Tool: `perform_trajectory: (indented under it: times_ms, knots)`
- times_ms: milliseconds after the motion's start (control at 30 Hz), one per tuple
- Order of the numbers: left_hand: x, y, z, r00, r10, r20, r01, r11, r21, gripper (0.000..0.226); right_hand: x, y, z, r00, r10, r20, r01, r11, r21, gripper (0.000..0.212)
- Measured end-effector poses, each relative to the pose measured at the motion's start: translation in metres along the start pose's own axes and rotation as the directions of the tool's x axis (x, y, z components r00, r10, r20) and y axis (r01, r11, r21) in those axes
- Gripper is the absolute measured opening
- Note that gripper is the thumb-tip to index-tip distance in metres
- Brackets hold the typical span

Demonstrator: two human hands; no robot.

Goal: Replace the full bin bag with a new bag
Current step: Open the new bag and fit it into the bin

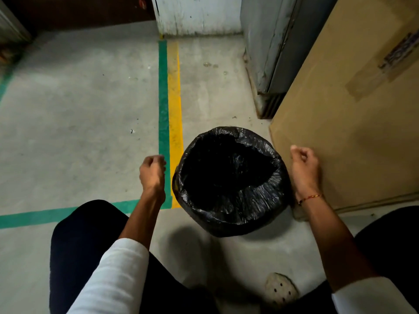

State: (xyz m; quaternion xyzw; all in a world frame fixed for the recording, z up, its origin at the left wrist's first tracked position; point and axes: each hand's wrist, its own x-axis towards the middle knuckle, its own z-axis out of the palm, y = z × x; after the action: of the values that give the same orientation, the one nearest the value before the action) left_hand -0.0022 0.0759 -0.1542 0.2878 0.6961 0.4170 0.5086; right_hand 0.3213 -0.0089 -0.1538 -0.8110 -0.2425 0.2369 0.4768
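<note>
A round bin (pixel 231 223) stands on the concrete floor, lined with a black bag (pixel 256 205) whose rim is folded over the bin's edge. The inside of the bag looks dark and I cannot tell what is in it. My left hand (pixel 152 173) hovers just left of the bin, apart from it, with its fingers curled and nothing in them. To the right of the bin my right hand (pixel 305 168) is held the same way, fingers curled, holding nothing, close to the cardboard.
A large cardboard box (pixel 353 123) stands right beside the bin. A grey metal cabinet (pixel 272 48) is behind it. Green and yellow floor lines (pixel 170 98) run left of the bin. My dark-trousered knees (pixel 86 245) and a pale shoe (pixel 281 288) are near the bottom edge.
</note>
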Motion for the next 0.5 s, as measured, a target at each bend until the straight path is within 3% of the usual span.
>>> perform_trajectory:
  times_ms: [100,167,367,433,467,500]
  knots:
    - [-0.015,0.015,0.012,0.937,0.107,0.334,-0.128,0.991,0.043,0.023,-0.003,-0.015,0.007,0.964,-0.109,0.242,0.108,0.994,0.017,0.015]
    - [-0.019,0.012,0.017,0.877,0.147,0.457,-0.244,0.956,0.161,0.031,-0.005,-0.012,0.016,0.916,-0.104,0.387,0.110,0.994,0.006,0.018]
    - [-0.021,0.001,0.017,0.894,0.143,0.426,-0.271,0.927,0.258,0.051,-0.011,0.009,0.018,0.915,-0.107,0.389,0.118,0.993,-0.006,0.032]
    - [-0.025,-0.001,0.018,0.892,0.303,0.335,-0.425,0.816,0.392,0.051,-0.017,0.007,0.014,0.928,-0.243,0.281,0.294,0.943,-0.158,0.042]
    - [-0.030,0.000,0.017,0.843,0.453,0.290,-0.537,0.688,0.487,0.049,-0.021,0.001,0.011,0.905,-0.361,0.224,0.415,0.866,-0.281,0.042]
    - [-0.037,0.003,0.016,0.751,0.599,0.277,-0.631,0.527,0.570,0.045,-0.025,-0.006,0.008,0.852,-0.494,0.174,0.521,0.768,-0.372,0.038]
